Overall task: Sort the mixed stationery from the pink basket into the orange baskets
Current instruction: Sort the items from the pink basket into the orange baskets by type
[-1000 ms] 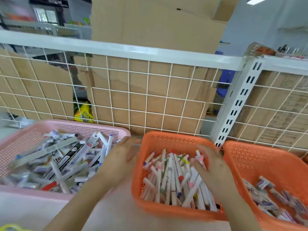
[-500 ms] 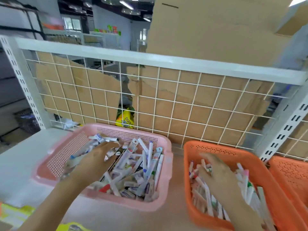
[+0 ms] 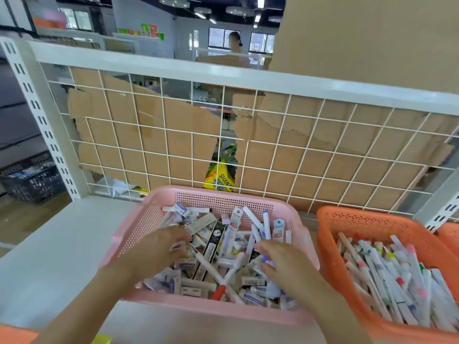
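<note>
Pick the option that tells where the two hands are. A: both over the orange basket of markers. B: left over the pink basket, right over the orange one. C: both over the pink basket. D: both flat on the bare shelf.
C: the left hand and the right hand both reach into the mixed stationery in the pink basket; neither is over the orange basket.

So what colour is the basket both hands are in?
The basket is pink, best seen in the head view.
</note>
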Demonstrator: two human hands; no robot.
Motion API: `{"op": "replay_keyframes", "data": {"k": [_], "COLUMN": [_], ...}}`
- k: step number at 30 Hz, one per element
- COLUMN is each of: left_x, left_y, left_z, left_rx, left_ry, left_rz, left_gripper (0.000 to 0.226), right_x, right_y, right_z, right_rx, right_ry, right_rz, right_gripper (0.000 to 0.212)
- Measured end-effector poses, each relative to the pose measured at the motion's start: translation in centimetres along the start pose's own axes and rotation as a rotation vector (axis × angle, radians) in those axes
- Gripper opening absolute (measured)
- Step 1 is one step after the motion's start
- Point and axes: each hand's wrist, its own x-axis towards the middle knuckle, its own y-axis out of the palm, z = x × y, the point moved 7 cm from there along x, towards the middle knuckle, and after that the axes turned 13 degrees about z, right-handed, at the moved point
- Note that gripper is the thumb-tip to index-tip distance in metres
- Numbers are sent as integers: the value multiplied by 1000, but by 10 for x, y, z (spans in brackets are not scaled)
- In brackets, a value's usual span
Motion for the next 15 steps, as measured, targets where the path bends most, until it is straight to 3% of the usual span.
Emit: {"op": "replay_keyframes", "data": {"k": [4, 9, 15], "left_x": [7, 15, 16], "left_y": [10, 18, 19], "left_z": [2, 4, -3], "left_rx": [197, 305, 272], "left_ry": [22, 63, 183], "left_rz": [111, 87, 115], "left_gripper": [46, 44, 30], "right_x": [9, 12, 17], "right_y": [11, 18, 25], "right_z": [5, 15, 21], "right_rx": [-80, -161, -143], "right_ry": [127, 100, 12], "right_rz": [152, 199, 188], "right_gripper": [37, 49, 27]}}
